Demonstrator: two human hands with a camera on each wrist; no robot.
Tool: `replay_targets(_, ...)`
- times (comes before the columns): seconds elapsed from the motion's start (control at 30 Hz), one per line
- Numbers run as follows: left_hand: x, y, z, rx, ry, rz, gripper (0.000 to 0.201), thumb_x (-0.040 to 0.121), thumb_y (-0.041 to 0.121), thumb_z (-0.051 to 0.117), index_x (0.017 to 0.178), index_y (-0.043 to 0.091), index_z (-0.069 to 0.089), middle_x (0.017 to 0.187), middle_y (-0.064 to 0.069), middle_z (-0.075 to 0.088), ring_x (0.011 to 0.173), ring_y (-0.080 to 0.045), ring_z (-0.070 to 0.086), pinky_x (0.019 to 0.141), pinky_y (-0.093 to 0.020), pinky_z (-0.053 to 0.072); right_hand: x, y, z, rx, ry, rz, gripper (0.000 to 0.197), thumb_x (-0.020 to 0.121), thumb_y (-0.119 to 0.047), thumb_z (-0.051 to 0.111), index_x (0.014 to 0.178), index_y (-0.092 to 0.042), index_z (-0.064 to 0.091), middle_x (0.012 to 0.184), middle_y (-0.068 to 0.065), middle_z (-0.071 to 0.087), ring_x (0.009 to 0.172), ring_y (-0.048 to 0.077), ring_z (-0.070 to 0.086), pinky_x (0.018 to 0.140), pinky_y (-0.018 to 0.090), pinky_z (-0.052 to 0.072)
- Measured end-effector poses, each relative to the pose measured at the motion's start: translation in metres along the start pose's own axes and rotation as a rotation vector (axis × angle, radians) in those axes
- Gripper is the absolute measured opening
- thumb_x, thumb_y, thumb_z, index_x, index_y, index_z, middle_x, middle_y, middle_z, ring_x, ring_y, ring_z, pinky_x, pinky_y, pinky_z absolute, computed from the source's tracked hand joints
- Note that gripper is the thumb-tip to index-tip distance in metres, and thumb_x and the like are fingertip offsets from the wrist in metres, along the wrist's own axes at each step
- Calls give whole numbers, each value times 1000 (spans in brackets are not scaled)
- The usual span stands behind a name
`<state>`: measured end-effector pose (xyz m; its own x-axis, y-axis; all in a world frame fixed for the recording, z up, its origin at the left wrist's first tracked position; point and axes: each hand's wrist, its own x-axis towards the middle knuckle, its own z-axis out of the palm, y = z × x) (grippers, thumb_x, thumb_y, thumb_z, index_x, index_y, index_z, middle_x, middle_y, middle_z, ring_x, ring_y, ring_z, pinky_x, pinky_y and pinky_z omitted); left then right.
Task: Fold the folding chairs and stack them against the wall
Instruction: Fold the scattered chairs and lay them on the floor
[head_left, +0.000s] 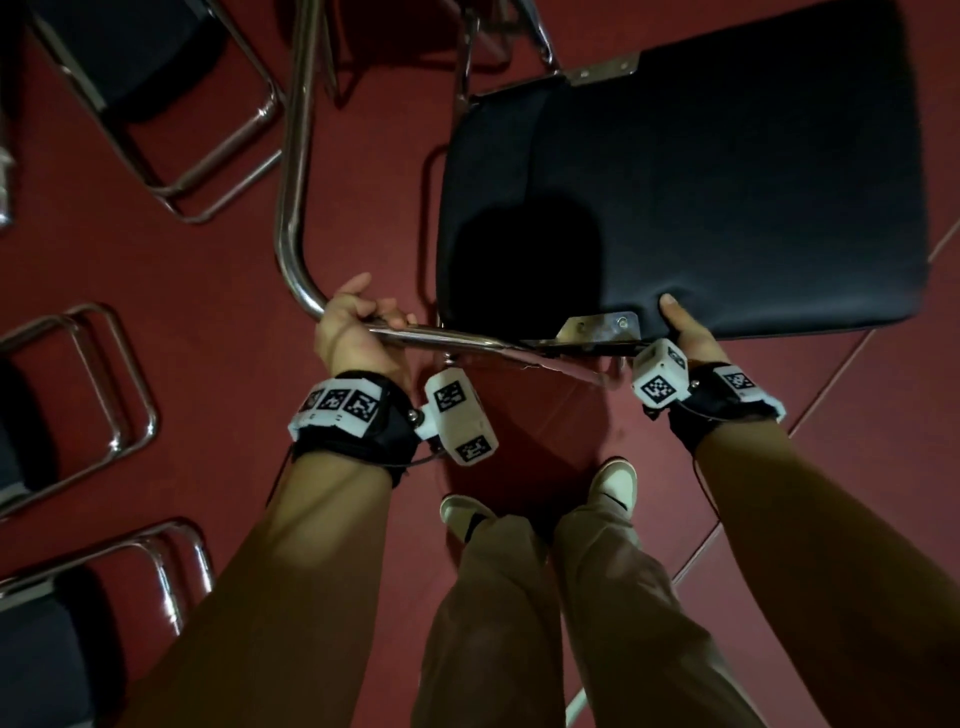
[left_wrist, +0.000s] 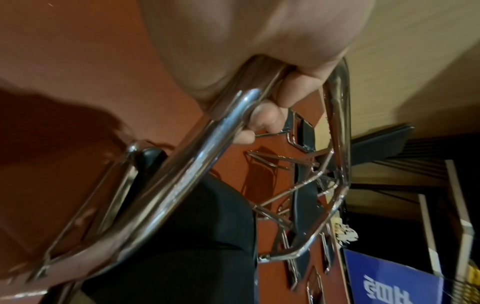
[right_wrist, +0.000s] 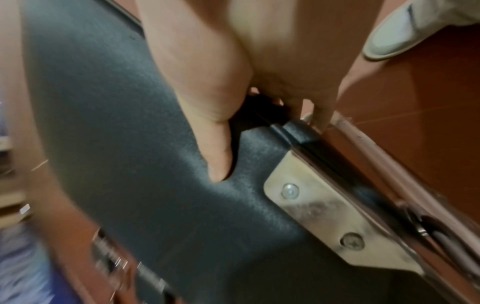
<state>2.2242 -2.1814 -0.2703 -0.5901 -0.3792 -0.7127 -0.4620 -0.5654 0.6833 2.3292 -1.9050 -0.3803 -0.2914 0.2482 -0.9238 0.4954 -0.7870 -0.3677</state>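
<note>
Chrome tube (head_left: 441, 340) gripped in left hand (head_left: 358, 332), fingers curled under the bar near its bend, likely to steady the frame. Right hand (head_left: 685, 332) clamped on black seat (head_left: 701, 182) edge beside the bracket (head_left: 602, 326), thumb on top, probably to swing it shut. Beyond the hands, more chairs (head_left: 171, 104) standing on red floor (head_left: 363, 182).

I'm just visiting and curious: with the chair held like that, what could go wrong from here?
The right hand pinches the black seat beside a metal bracket; its fingers could get nipped as the chair closes. The left hand grips the chrome frame, which might slip. Other chairs stand close and could snag.
</note>
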Motion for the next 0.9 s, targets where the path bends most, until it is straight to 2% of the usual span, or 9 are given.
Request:
replay_targets(0.07,-8,11,10,10,-10,9,32,80,-3,36,95,6,64,57,-4,47,42,-15,37,52,-26,44,-14,-7,8,29,-75,28,48,78,-40,77,114,-10,63,60,5,67,45,18,63,44,25,51)
replay_targets(0.1,-11,15,13,14,-4,5,32,80,-3,37,95,7,64,57,-4,48,41,-15,37,52,-26,45,-20,-10,11,14,-79,21,47,77,-38,78,111,-8,65,61,7,66,43,20,62,43,26,50)
replay_targets(0.2,-19,33,16,6,-13,-13,31,81,-3,37,93,8,63,57,-4,48,41,-15,40,52,-27,46,-39,-22,25,-100,-9,-92,70,62,-34,87,120,-1,67,79,13,70,53,25,66,51,32,53)
replay_targets(0.3,-21,49,15,-22,-15,1,30,80,-3,37,93,6,62,60,-5,49,41,-16,42,50,-28,48,-59,-35,52,-99,60,-215,63,61,-22,90,116,-2,67,96,15,75,74,30,74,58,36,57)
replay_targets(0.4,-20,64,10,-68,-25,23,29,80,-4,36,94,5,60,63,-7,51,42,-17,45,52,-29,49,-77,-46,84,-92,75,-322,78,56,-17,91,124,2,56,105,18,71,81,32,74,57,37,58)
replay_targets(0.53,-15,84,1,-94,-44,31,26,84,-3,34,95,6,56,67,-7,53,46,-18,50,60,-31,51,-91,-57,118,-211,50,-409,102,38,-36,90,126,-3,49,110,15,68,87,29,73,68,47,62)
replay_targets(0.6,-11,97,-1,-110,-53,42,23,87,-1,33,92,8,54,68,-6,55,49,-18,55,65,-33,52,-98,-58,136,-263,22,-461,98,43,-36,90,125,-6,45,110,13,66,90,27,71,74,52,61)
replay_targets(0.73,-7,117,-8,-169,-72,24,22,92,2,34,96,8,54,84,-9,65,68,-22,70,72,-35,59,-110,-59,172,-377,-22,-572,82,56,-34,89,118,-13,40,110,5,62,99,23,66,86,48,58)
replay_targets(0.9,-12,122,-28,-232,-136,-20,26,91,0,33,106,3,53,100,-15,70,93,-33,72,87,-45,58,-116,-62,201,-529,-59,-677,76,70,-30,85,126,-12,36,119,4,58,107,22,62,95,45,54)
